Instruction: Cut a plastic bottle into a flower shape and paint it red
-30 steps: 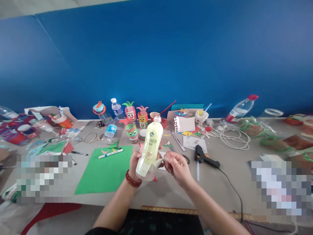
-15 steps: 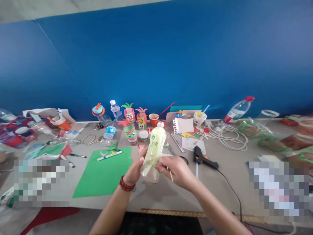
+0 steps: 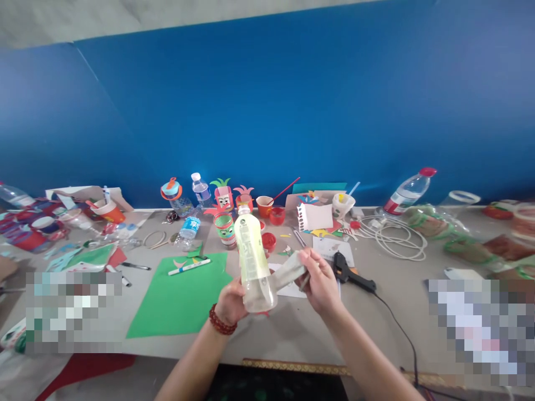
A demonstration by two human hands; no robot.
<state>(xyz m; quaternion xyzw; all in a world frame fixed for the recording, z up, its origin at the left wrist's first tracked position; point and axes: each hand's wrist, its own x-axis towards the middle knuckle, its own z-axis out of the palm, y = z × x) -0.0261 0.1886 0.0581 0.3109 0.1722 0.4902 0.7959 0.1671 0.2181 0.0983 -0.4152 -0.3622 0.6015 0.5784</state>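
My left hand is wrapped round the lower part of a plastic bottle, which stands nearly upright above the table. A yellow-green label covers its upper part; the clear bottom is bare. From the bottle's right side a pale label strip stretches away, pinched between the fingers of my right hand. Behind the bottle, partly covered, lie a white paper and red lids. Left of my left hand lies a green sheet with a marker on it.
A black glue gun lies right of my right hand, its cord running to the front edge. Decorated cups, water bottles and a coiled white cable line the back. A blue partition rises behind the table.
My right hand has moved right and slightly up, drawing the label strip out from the bottle. The bottle has shifted left and turned, with its lower part now bare.
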